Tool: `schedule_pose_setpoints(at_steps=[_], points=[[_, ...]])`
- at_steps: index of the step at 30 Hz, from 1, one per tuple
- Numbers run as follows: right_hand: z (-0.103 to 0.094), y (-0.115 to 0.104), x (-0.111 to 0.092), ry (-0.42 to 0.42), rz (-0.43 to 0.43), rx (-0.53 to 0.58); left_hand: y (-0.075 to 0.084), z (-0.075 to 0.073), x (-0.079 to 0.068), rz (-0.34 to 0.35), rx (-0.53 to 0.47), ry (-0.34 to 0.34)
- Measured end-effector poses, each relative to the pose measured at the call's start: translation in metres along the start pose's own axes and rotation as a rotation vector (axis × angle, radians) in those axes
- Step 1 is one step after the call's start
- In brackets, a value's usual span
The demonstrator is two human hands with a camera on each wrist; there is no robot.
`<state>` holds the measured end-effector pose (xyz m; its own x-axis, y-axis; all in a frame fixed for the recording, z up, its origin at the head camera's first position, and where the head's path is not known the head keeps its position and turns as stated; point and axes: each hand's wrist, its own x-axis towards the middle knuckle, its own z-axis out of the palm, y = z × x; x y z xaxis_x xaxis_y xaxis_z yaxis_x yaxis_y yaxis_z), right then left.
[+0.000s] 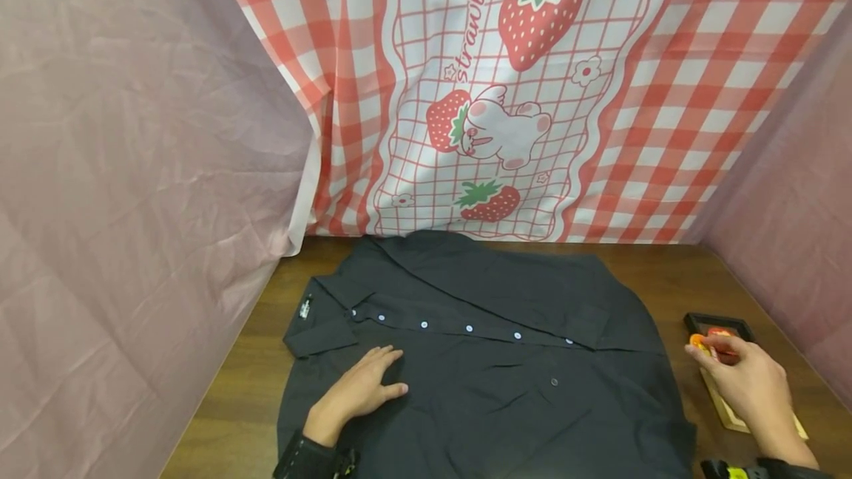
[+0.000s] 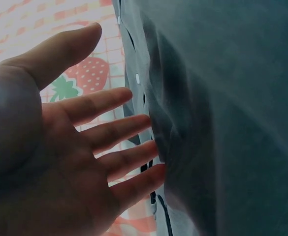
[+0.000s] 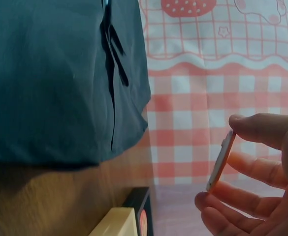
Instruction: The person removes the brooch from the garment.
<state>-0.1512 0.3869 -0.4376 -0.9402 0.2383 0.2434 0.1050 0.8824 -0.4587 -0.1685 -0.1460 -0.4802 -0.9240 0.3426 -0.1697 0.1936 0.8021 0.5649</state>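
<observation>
A black button-up shirt (image 1: 459, 398) lies spread out, its row of white buttons running across it and one short sleeve at the left. My left hand (image 1: 359, 386) is over the left part of the shirt, fingers straight and thumb apart, holding nothing. In the left wrist view its fingertips (image 2: 143, 121) overlap the shirt's buttoned edge. At the right, my right hand (image 1: 755, 383) pinches a thin flat orange piece (image 3: 219, 162) between thumb and fingers. The right wrist view shows this piece edge-on, with a small raised bit on its pale side.
Under and beside my right hand are a shallow black tray (image 1: 692, 321) with a red item (image 1: 721, 331) in it and a cream-coloured box (image 1: 725, 409). A strawberry-print checked cloth (image 1: 479, 58) hangs behind the wooden table (image 1: 233, 383), with pink drapes (image 1: 133, 191) at both sides.
</observation>
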Motion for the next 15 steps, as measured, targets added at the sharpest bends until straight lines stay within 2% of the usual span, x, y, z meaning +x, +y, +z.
schedule_pose_setpoints(at_steps=[4, 10, 15], points=[[-0.003, 0.006, -0.001, -0.048, 0.036, -0.019, 0.001, 0.000, -0.001, -0.006, -0.002, -0.003], [-0.006, 0.014, 0.000, -0.060, 0.036, -0.059, 0.003, -0.001, -0.002, -0.015, 0.017, 0.007], [-0.008, 0.021, -0.001, -0.095, 0.078, -0.086, 0.004, 0.000, 0.000, -0.030, 0.027, -0.007]])
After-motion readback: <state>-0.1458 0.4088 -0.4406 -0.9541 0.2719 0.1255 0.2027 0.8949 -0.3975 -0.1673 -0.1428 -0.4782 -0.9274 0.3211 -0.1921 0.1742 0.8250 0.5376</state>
